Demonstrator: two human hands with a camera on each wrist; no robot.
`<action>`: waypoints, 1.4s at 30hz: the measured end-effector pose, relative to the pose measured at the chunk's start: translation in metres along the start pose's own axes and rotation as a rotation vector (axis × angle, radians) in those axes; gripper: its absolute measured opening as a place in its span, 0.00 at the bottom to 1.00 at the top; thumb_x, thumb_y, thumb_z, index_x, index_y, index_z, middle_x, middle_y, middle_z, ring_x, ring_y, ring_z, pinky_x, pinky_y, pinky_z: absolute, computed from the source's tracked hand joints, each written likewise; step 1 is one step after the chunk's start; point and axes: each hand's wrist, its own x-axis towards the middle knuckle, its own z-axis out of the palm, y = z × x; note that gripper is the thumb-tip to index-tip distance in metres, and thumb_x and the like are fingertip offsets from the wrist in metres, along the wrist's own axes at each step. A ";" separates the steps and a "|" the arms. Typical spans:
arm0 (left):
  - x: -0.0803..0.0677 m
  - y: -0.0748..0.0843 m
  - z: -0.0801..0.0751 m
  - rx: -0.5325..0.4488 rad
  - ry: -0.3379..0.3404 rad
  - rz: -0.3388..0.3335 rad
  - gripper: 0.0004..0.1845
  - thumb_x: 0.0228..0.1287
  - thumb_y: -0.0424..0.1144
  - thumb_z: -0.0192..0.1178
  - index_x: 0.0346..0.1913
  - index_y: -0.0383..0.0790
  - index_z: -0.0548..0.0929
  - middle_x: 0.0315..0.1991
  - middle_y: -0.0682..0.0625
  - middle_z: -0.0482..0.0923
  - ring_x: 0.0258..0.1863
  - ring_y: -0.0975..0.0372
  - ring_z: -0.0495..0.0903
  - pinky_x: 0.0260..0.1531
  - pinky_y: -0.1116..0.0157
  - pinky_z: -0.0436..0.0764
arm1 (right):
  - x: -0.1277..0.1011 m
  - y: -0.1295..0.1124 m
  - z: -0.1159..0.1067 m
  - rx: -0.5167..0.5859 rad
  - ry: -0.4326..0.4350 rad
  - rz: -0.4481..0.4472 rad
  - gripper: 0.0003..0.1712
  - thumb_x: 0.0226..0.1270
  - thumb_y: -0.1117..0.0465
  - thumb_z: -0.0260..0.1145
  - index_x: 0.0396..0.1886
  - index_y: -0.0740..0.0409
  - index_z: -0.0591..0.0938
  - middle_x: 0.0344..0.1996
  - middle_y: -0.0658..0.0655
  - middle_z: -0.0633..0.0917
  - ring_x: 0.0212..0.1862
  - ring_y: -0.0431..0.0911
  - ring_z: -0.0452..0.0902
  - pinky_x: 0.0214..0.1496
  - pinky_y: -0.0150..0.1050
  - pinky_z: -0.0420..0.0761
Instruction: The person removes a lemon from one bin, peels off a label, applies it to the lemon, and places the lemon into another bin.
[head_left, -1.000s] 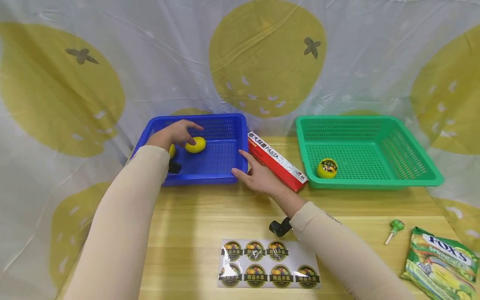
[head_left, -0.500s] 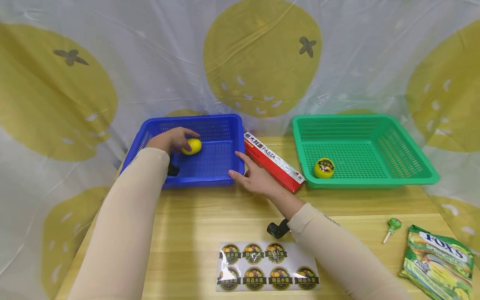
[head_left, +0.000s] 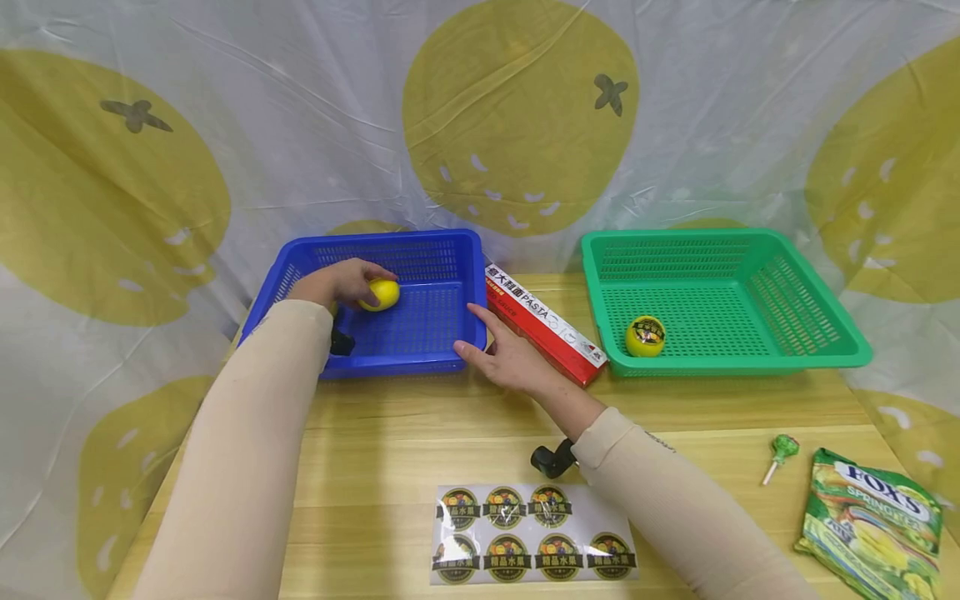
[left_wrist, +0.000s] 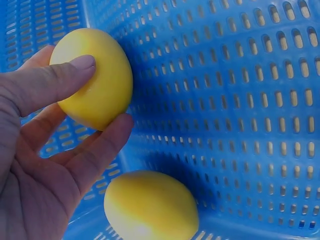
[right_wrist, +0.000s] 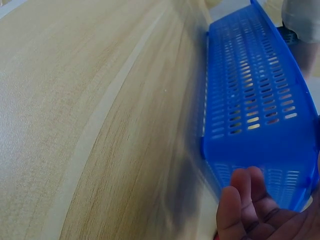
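Observation:
In the head view my left hand (head_left: 341,282) reaches into the blue basket (head_left: 442,364) and grips a yellow lemon (head_left: 382,294). The left wrist view has the thumb across the face of this held lemon (left_wrist: 102,80), with fingers behind and below it. A second lemon (left_wrist: 150,207) lies lower in the same basket; my left arm mostly hides it in the head view. My right hand (head_left: 510,354) is at the basket's front right corner, thumb and forefinger spread at the rim. Its other fingers (right_wrist: 230,210) extend along the basket's outer wall in the right wrist view.
A red and white pasta box (head_left: 547,329) lies between the blue basket and a green basket (head_left: 750,364), which holds a lemon with a round label (head_left: 645,336). Nearer are a sticker sheet (head_left: 532,533), a lollipop (head_left: 782,454) and a green Fox's candy bag (head_left: 870,525).
My left hand has come down over the lemon in the blue basket and closed round it. My right hand has stayed at the basket's corner. The head view has shifted slightly.

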 end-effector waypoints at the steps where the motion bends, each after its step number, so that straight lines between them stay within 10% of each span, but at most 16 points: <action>1: -0.003 0.002 0.000 0.001 0.003 -0.001 0.33 0.69 0.26 0.59 0.76 0.40 0.68 0.75 0.32 0.61 0.65 0.44 0.68 0.61 0.47 0.80 | 0.000 0.000 0.000 0.002 -0.001 -0.001 0.45 0.72 0.34 0.61 0.82 0.33 0.53 0.37 0.57 0.81 0.33 0.46 0.78 0.29 0.35 0.74; 16: -0.044 0.038 -0.022 0.085 -0.002 0.095 0.32 0.69 0.28 0.61 0.75 0.43 0.70 0.74 0.36 0.66 0.62 0.46 0.74 0.53 0.52 0.84 | 0.002 0.000 -0.001 -0.014 -0.010 0.023 0.46 0.70 0.33 0.61 0.82 0.32 0.53 0.38 0.59 0.84 0.37 0.48 0.80 0.29 0.36 0.78; 23: -0.081 0.056 -0.020 0.181 0.114 0.164 0.31 0.69 0.32 0.63 0.74 0.47 0.72 0.74 0.38 0.66 0.53 0.47 0.81 0.54 0.48 0.81 | -0.001 0.000 0.002 0.002 -0.019 0.042 0.47 0.69 0.32 0.62 0.82 0.31 0.53 0.37 0.58 0.83 0.35 0.48 0.80 0.28 0.36 0.78; 29: -0.117 0.064 0.000 0.219 0.247 0.227 0.30 0.68 0.36 0.64 0.73 0.49 0.73 0.75 0.40 0.67 0.71 0.43 0.68 0.67 0.40 0.69 | -0.002 -0.001 0.002 0.007 -0.014 0.027 0.47 0.69 0.33 0.63 0.82 0.32 0.53 0.42 0.60 0.84 0.39 0.49 0.81 0.33 0.37 0.79; 42: -0.183 0.062 0.082 -0.143 0.455 0.294 0.31 0.70 0.39 0.65 0.73 0.45 0.68 0.65 0.37 0.68 0.45 0.46 0.84 0.44 0.59 0.83 | -0.034 -0.012 -0.009 0.037 0.027 -0.134 0.47 0.70 0.40 0.67 0.82 0.36 0.54 0.33 0.55 0.81 0.30 0.45 0.77 0.27 0.37 0.77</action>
